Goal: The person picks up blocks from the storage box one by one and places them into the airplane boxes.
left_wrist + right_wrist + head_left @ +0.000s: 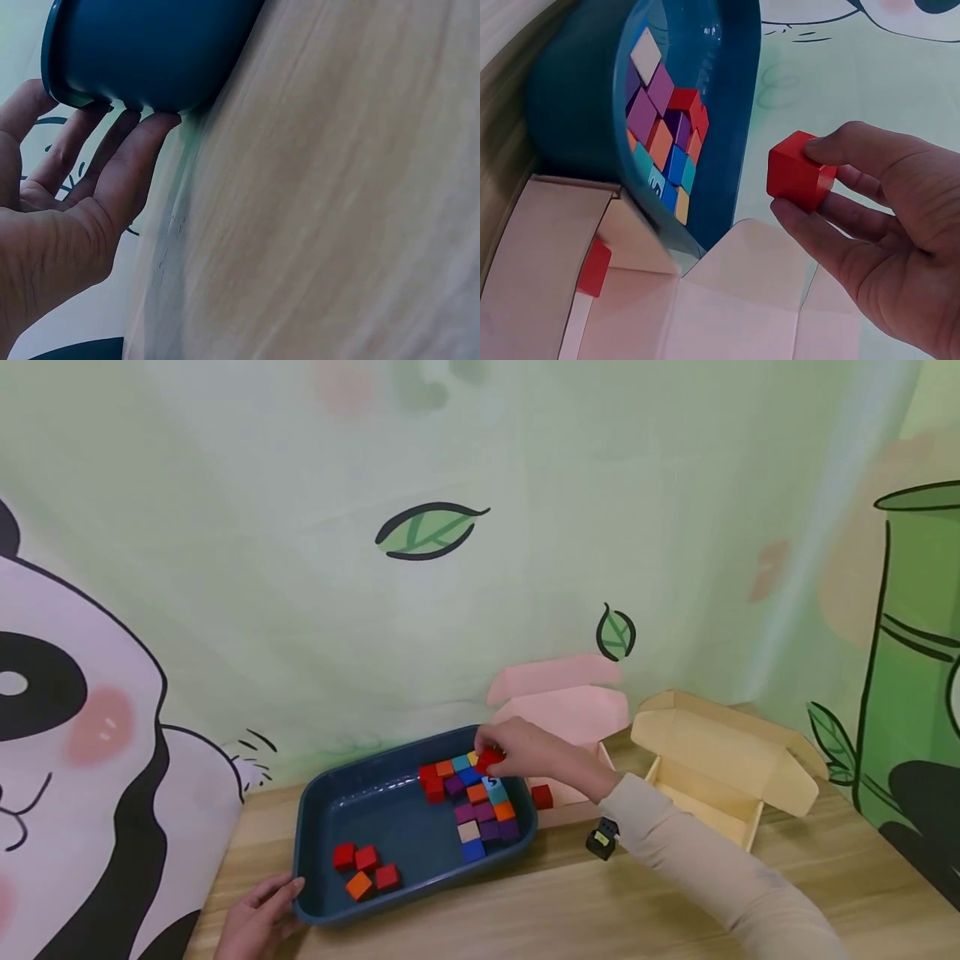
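My right hand (517, 747) pinches a red cube (801, 171) between thumb and fingers, over the far right part of the blue tray (405, 827). In the right wrist view the cube is held up beside the tray, above the pink box's flaps. Below it in the head view lie several coloured cubes (480, 792) packed side by side, among them a light blue one (492, 783) marked 5. My left hand (262, 914) is at the tray's near left corner. Seen from the left wrist, its fingertips (165, 120) touch the outer wall and rim.
Several loose red and orange cubes (367, 858) lie at the tray's near left. An open pink box (562, 714) stands right of the tray, with a red cube (542, 797) in it. Farther right are an open tan box (705, 793) and a small black device (602, 839).
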A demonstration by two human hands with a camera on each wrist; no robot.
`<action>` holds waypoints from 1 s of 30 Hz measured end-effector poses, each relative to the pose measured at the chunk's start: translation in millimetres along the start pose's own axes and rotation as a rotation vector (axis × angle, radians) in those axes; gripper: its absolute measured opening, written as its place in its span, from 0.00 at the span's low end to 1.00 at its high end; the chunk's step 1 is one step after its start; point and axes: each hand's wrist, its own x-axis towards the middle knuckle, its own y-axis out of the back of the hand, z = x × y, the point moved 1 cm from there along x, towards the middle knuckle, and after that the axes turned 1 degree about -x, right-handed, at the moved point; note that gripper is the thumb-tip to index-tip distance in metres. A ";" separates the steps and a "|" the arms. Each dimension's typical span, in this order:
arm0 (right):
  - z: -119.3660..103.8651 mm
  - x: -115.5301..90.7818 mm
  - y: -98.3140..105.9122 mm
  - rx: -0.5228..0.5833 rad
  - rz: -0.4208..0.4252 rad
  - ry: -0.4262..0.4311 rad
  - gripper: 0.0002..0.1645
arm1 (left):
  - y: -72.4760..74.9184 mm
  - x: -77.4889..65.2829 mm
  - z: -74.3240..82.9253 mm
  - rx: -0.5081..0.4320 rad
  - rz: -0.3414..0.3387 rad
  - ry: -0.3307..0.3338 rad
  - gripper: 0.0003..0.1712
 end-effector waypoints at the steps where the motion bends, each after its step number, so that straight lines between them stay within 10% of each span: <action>1: 0.0 -0.5 0.8 0.007 0.004 0.001 0.14 | 0.3 -0.2 0.9 0.002 0.000 -0.004 0.21; 13: 16.0 -9.8 12.5 0.146 0.057 0.067 0.11 | -2.4 2.8 5.3 -0.016 0.006 -0.054 0.10; 18: 30.3 -15.3 14.7 0.160 0.030 0.100 0.11 | -2.1 0.7 -3.4 0.008 0.024 -0.038 0.21; 30: 58.5 -21.0 20.1 -0.034 -0.035 0.081 0.10 | -1.1 1.0 -1.6 -0.043 0.030 -0.043 0.20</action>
